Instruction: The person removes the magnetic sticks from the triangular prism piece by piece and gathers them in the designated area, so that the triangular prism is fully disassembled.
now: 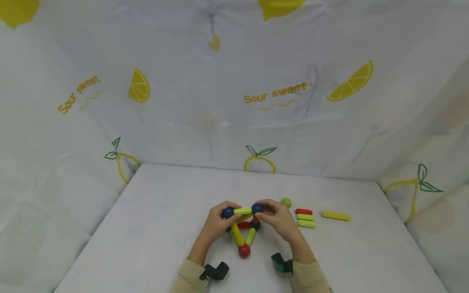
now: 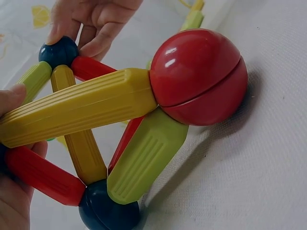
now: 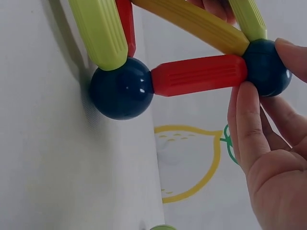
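Observation:
Both hands hold a frame of magnetic rods and balls on the white table. My left hand (image 1: 215, 223) grips the blue ball (image 1: 228, 212) at its upper left corner. Thumb and fingers of my right hand (image 1: 281, 219) pinch the upper right blue ball (image 3: 268, 67). A light green rod (image 1: 242, 211) spans these two balls. From the pinched ball a red rod (image 3: 199, 75) runs down to a lower blue ball (image 3: 122, 88). Nearest me, a red ball (image 2: 199, 76) rests on the table, joined to a long yellow rod (image 2: 81, 108) and a light green rod (image 2: 148, 155).
Right of the frame lie a green ball (image 1: 286, 202), a short red rod (image 1: 303, 211), two light green rods (image 1: 305, 223) and a long yellow rod (image 1: 335, 216). A lemon-printed curtain (image 1: 205, 101) hangs behind the table (image 1: 146, 228). Each wrist wears a black device (image 1: 217, 271).

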Available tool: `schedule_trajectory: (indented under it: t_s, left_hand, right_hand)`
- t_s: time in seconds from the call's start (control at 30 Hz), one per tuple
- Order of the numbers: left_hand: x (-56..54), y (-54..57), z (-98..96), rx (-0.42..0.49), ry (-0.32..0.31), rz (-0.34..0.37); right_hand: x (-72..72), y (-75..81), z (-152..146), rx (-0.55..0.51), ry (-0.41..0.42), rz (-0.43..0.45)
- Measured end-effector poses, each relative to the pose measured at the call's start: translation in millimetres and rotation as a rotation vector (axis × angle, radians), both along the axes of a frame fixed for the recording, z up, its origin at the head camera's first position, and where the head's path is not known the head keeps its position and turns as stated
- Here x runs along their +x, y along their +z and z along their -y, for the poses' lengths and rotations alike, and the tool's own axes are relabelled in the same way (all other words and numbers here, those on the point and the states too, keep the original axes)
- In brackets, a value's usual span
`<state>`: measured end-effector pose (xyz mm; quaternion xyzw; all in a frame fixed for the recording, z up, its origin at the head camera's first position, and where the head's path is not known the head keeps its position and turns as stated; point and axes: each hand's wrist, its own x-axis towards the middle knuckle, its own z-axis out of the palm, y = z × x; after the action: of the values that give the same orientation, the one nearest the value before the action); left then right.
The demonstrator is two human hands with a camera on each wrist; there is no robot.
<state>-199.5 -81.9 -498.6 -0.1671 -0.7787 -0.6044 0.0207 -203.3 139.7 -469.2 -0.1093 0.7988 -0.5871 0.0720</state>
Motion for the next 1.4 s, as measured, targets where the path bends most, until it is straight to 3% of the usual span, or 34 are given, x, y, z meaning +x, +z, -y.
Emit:
schedule_trajectory:
  t_s: [0.53,1.03,1.4]
  left_hand:
    - [-0.5,0.1,-2.0,-0.006,-0.032,-0.077]
    - [2.3,-1.2,-0.5,-0.011,-0.013,-0.064]
    - [1.8,-0.4,-1.7,-0.006,-0.005,-0.080]
  right_hand:
    - [-5.8,1.7,-12.2,-0.016,0.107,0.042]
    - [-9.6,-12.7,-11.1,-0.170,0.125,0.105]
    - [-18.7,-21.8,-13.6,-0.367,0.213,0.177]
